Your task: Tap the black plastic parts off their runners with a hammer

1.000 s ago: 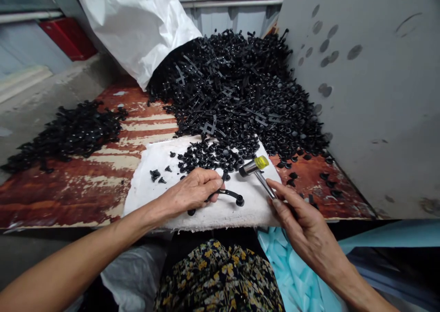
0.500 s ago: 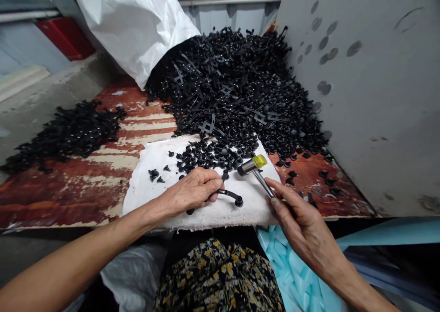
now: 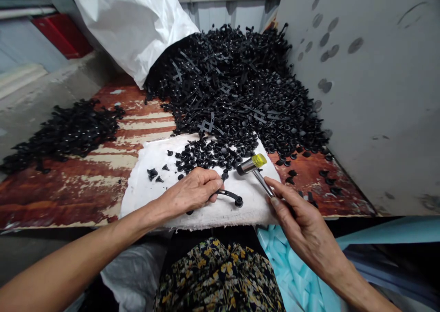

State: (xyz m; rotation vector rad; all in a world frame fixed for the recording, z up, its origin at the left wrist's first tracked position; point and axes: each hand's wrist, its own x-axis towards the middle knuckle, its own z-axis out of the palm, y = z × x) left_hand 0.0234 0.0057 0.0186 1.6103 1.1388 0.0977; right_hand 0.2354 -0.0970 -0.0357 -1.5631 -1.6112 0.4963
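The left hand (image 3: 192,190) is pinning a black strap (image 3: 229,195) flat on the white pad (image 3: 151,197). Its fingers are closed over one end, leaving the studded end exposed, apparently for striking. The right hand (image 3: 302,225) is gripping a hammer (image 3: 257,172) by its thin handle, with the head poised near that end. The pad is cushioning the counter (image 3: 68,188). A sack (image 3: 130,23), lying open, is spilling a pile (image 3: 237,87) of black parts. Loose studs (image 3: 206,156) are lying within reach.

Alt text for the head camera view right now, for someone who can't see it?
The left hand pins a black strap on a white cloth pad while the right hand holds a small yellow-tipped hammer beside it. Behind lies a heap of black parts beside a white sack.
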